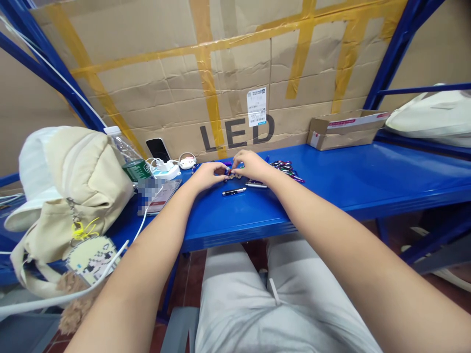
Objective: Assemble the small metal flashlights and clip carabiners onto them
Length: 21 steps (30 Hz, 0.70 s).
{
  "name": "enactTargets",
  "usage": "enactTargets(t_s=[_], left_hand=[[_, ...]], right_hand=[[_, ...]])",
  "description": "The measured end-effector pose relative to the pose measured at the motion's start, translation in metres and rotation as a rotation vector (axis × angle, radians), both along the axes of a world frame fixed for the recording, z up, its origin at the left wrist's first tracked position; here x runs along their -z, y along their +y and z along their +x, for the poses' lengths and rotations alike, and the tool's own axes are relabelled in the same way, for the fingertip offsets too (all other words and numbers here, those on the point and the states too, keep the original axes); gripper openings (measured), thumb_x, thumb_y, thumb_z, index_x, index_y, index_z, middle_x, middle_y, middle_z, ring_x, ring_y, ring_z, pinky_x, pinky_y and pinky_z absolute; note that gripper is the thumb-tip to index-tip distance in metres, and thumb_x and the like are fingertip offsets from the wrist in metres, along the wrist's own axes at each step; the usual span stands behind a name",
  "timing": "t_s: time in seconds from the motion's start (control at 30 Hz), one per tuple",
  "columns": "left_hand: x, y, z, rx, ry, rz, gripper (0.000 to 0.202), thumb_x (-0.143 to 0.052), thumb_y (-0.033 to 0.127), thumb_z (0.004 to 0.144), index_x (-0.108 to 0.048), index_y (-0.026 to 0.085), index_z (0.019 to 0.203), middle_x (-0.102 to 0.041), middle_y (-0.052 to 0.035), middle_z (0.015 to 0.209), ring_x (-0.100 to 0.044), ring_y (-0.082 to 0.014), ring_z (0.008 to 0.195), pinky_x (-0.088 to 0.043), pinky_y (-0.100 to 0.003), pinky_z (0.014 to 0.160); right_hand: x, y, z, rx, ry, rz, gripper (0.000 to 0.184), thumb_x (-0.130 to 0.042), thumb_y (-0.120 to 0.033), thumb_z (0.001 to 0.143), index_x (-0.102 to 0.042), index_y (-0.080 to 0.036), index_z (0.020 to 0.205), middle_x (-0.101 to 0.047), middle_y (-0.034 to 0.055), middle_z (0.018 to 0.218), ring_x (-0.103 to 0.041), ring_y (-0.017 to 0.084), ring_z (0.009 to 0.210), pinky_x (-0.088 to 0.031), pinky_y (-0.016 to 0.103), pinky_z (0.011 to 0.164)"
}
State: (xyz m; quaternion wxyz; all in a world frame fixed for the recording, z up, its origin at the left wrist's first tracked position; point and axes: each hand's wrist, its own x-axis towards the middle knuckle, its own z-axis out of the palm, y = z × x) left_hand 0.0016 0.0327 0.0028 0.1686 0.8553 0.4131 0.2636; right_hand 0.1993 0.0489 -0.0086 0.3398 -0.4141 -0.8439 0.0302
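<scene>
My left hand (pixel 210 176) and my right hand (pixel 252 165) meet above the blue table, fingertips pinched close together. A small, dark, partly reddish piece shows between them, too small and too covered by the fingers to name. Just under the fingertips lie several small, round, gold-coloured pieces (pixel 235 177). Closer to the table's front edge is a short black pen-shaped stick (pixel 234 192) with a silver end. A silver pen-shaped stick (pixel 256 185) lies below my right hand. Beyond my right wrist is a pile of shiny, multicoloured pen-shaped sticks (pixel 290 169), partly hidden by the arm.
On the left are a cream bag (pixel 88 176), a bottle (pixel 128 154), a flat package (pixel 165 196), a white power strip (pixel 165 170) and a phone (pixel 158 148). A low cardboard box (pixel 344 132) stands back right. Taped cardboard (pixel 165 93) walls the rear.
</scene>
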Motion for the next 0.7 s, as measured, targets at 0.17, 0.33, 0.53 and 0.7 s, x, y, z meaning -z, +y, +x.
enactTargets(t_s=[0.17,0.33,0.53,0.7], left_hand=[[0.002,0.003,-0.002,-0.029,-0.022,-0.034,0.028,-0.067,0.029,0.072,-0.068,0.015,0.097,-0.073,-0.0067,0.092,-0.066,-0.0219,0.086,-0.051,-0.034,0.081],[-0.001,-0.001,0.0,-0.051,0.003,0.01,0.027,-0.066,0.025,0.072,-0.068,0.014,0.096,-0.073,-0.0057,0.089,-0.066,-0.0208,0.082,-0.051,-0.033,0.08],[0.001,0.001,0.0,-0.035,-0.029,-0.023,0.028,-0.066,0.027,0.071,-0.068,0.013,0.095,-0.073,-0.0069,0.091,-0.067,-0.0212,0.083,-0.052,-0.033,0.08],[0.003,0.004,-0.002,-0.042,-0.065,-0.043,0.027,-0.067,0.027,0.069,-0.068,0.014,0.092,-0.073,-0.0068,0.089,-0.067,-0.0207,0.08,-0.052,-0.033,0.078]], right_hand=[[-0.006,-0.006,-0.005,-0.128,0.251,0.131,0.004,-0.066,-0.02,0.077,-0.069,-0.018,0.077,-0.065,0.0047,0.088,-0.06,0.017,0.086,-0.045,0.03,0.082],[-0.005,-0.012,-0.01,-0.147,0.156,0.139,0.009,-0.062,-0.014,0.08,-0.071,-0.015,0.079,-0.065,0.0055,0.084,-0.06,0.017,0.085,-0.043,0.029,0.08],[-0.002,-0.009,-0.009,-0.131,0.007,0.207,0.016,-0.058,-0.013,0.083,-0.073,-0.016,0.086,-0.063,0.0058,0.083,-0.057,0.018,0.084,-0.041,0.028,0.077],[-0.002,-0.01,-0.006,-0.103,-0.055,0.224,0.014,-0.06,-0.016,0.081,-0.073,-0.017,0.085,-0.061,0.0052,0.086,-0.056,0.018,0.085,-0.04,0.027,0.074]])
